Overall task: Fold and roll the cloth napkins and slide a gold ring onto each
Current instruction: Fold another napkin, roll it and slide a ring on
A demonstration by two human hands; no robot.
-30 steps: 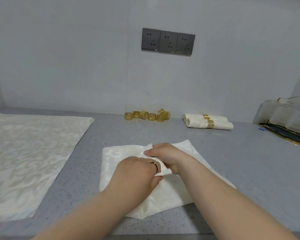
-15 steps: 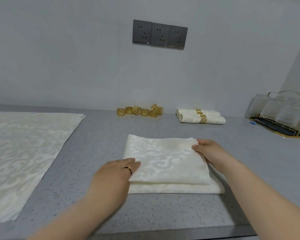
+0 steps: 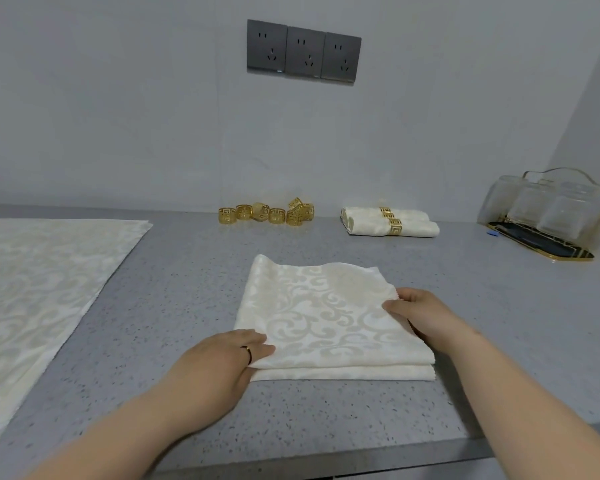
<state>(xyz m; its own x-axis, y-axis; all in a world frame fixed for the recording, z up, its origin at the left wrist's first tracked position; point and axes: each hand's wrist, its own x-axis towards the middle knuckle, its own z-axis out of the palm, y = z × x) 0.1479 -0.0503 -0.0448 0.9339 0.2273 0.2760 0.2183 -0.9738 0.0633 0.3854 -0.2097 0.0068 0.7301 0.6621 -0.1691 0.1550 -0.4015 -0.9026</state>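
Grey speckled bench (image 3: 174, 306) under a pale wall. Folded cream napkin (image 3: 326, 317) at centre; left hand (image 3: 222, 362) pinching its 7 o'clock corner, right hand (image 3: 420, 313) gripping the 3 o'clock edge. Gold rings (image 3: 267, 213) at 12 o'clock. Best squaring edges before rolling tightly.

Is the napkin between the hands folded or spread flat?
Folded: the napkin shows two stacked layers along its near edge, not yet rolled.
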